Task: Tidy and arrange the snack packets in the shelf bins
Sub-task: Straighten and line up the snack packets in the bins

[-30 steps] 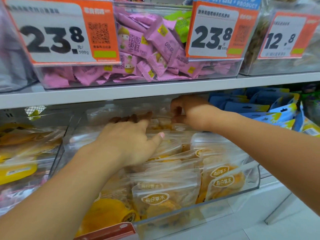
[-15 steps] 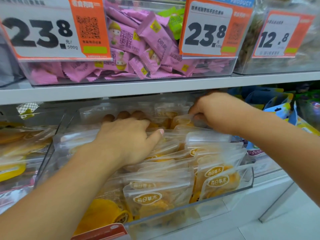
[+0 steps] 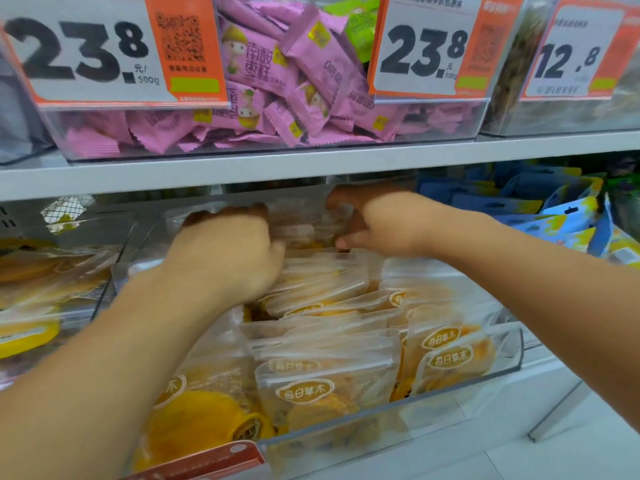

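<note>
While both hands were deep in the clear bin (image 3: 512, 370) on the lower shelf, the job looked like it was in the middle of straightening the back rows. The bin was full of see-through snack packets (image 3: 329, 393) with yellow-orange pieces inside, standing in rows from front to back. The front rows stood fairly neat. The rows near the back leaned and lay on each other.

The left hand (image 3: 225, 258) was on top of the packets at the back left. Its fingers curled down over them, but the picture was blurry, so I could not tell if they held a packet or just pushed on them. The right hand (image 3: 384, 223) was at the back middle. Its thumb and fingers were apart like a wide pinch around the top of a back packet (image 3: 304, 223), and they seemed to touch it. I could not tell if the grip was tight.

Above, on the upper shelf (image 3: 311, 168), sat a bin of pink packets (image 3: 277, 98) with big price tags (image 3: 86, 50). Blue packets (image 3: 519, 202) sat in the next bin to the right.

I think the next move called for lifting the leaning back packets upright and pressing them into a straight row. The packets looked slippery and floppy, so they would need a gentle, steady hold.
</note>
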{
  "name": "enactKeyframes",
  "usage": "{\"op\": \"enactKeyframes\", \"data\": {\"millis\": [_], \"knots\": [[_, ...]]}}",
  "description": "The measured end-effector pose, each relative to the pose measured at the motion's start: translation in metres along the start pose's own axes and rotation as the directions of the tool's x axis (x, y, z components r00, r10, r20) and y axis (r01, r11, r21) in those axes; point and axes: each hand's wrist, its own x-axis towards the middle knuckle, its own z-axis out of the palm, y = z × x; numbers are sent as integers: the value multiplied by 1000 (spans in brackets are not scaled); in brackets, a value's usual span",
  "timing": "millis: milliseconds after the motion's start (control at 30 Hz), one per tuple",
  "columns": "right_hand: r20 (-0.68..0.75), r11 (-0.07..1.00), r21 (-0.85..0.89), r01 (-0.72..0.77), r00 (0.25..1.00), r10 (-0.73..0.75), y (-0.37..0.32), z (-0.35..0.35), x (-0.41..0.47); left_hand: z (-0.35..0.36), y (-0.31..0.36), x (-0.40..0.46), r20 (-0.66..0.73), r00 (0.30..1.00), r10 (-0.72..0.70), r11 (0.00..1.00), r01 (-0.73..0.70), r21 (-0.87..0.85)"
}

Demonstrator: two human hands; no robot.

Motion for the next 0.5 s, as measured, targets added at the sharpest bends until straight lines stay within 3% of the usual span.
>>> {"op": "enactKeyframes", "data": {"millis": [133, 333, 433, 500], "knots": [[-53, 996, -93, 13, 998, -18, -11, 7, 24, 11, 2, 2, -103, 994, -34, 998, 28, -58], [-184, 994, 104, 36, 983, -17, -17, 10, 30, 11, -14, 16, -88, 992, -95, 963, 69, -259], [-278, 985, 120, 123, 957, -85, -20, 11, 31, 19, -9, 14, -203, 977, -63, 961, 5, -276], [-246, 985, 132, 107, 967, -72, -19, 9, 32, 21, -8, 12, -250, 966, -65, 957, -11, -290]]}}
